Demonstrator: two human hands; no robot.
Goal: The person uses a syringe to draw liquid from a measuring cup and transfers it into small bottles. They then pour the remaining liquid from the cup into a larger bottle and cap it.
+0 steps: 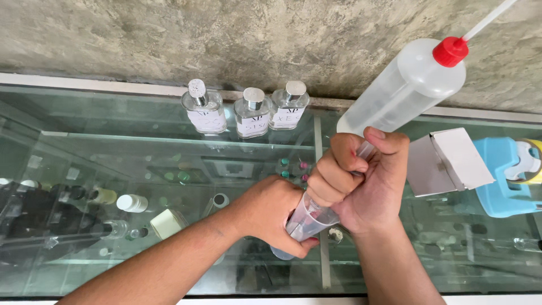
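Note:
My left hand (270, 210) is wrapped around a small clear plastic cup (309, 221), held just above the glass countertop (101, 147). My right hand (361, 183) is clenched in a fist around a thin clear tube-like tool (365, 149), possibly a syringe. Its lower end points down into the cup, and the fist hides most of it. A large translucent squeeze bottle (403, 90) with a red cap and a white spout rises right behind my right thumb. I cannot tell whether it touches the hand.
Three small glass perfume bottles (252, 113) with silver caps stand in a row against the rough concrete wall. A white cardboard box (451, 161) and a blue plastic object (502, 183) sit at the right. More bottles and jars lie on shelves beneath the glass.

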